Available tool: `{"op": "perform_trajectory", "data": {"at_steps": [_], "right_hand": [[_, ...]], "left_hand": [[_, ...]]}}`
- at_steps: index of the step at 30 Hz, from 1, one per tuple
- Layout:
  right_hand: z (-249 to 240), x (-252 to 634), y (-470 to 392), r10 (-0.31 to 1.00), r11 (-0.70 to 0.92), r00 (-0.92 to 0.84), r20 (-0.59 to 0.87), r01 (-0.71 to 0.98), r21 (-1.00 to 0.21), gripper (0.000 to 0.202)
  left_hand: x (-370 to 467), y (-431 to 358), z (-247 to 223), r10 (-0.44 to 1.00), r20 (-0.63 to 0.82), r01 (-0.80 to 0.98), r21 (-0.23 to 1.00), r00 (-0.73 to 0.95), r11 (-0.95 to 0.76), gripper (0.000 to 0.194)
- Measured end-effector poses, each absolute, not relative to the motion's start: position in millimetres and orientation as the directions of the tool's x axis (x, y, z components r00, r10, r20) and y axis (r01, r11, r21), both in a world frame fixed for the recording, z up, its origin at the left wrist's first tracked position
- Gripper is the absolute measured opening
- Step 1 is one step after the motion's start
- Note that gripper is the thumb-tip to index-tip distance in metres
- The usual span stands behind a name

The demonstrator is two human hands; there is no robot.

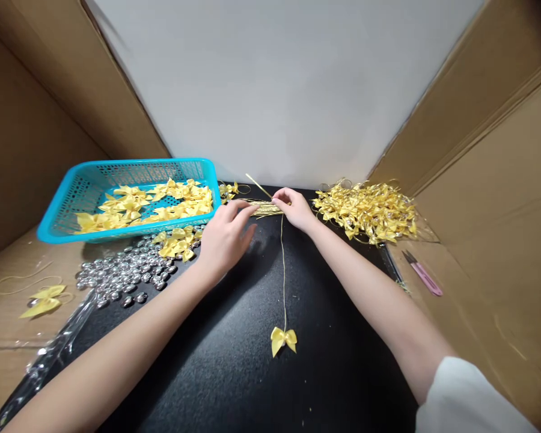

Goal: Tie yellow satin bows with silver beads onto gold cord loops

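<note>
- My right hand (294,207) has thumb and forefinger brought together in a pinch on a gold strand (258,184), whose free end pokes up and leftward past my fingertips.
- Just left of that pinch, my left hand (225,231) is loose, thumb well apart from the forefinger, with nothing in its grasp that I can see.
- Between my hands lies the bundle (264,210) of gold strands; I cannot tell whether my left fingertips touch it.
- From under my right hand a cord (284,270) runs toward me, nearly straight, to a yellow bow (277,343) lying flat on the black mat (333,337). Whether my right fingers also hold this cord, I cannot tell.
- Just right of my right hand is a heap (365,210) of yellow bows with gold cords.
- Left of my left hand sits the blue basket (56,213), with more bows in it.
- Nearer me than the basket, silvery beads (128,270) spread beside my left wrist.
- Farther out, pink snips (426,276) lie on cardboard (491,240), right of my right forearm.
</note>
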State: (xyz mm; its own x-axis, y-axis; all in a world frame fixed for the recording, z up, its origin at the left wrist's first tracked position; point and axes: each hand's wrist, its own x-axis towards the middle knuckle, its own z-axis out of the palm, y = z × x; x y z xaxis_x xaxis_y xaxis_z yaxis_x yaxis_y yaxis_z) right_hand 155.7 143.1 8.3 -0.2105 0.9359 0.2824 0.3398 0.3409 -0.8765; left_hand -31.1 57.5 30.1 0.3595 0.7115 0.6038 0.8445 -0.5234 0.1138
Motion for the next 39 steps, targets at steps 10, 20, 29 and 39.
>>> {"op": "perform_trajectory", "data": {"at_steps": [10,20,29,39], "right_hand": [[21.6,157.7,67.1,0.915,0.318,-0.341,0.217,0.276,-0.907,0.006],[7.7,175.5,6.1,0.952,0.295,-0.116,0.282,0.588,-0.753,0.013],[4.8,171.4,-54.4,0.989,-0.075,0.123,-0.078,-0.031,-0.997,0.021],[-4.0,166.8,-68.1,0.990,0.021,0.138,0.012,-0.062,-0.998,0.021]], "left_hand": [[-38.5,50.7,33.3,0.772,0.500,0.877,0.048,0.393,-0.478,0.032],[-0.5,9.0,13.3,0.977,0.167,0.559,0.801,0.133,-0.213,0.037],[19.6,-33.0,1.8,0.990,-0.138,0.085,0.987,0.023,0.136,0.032],[19.3,-47.6,-0.7,0.982,-0.169,-0.027,0.985,0.088,0.172,0.025]]}}
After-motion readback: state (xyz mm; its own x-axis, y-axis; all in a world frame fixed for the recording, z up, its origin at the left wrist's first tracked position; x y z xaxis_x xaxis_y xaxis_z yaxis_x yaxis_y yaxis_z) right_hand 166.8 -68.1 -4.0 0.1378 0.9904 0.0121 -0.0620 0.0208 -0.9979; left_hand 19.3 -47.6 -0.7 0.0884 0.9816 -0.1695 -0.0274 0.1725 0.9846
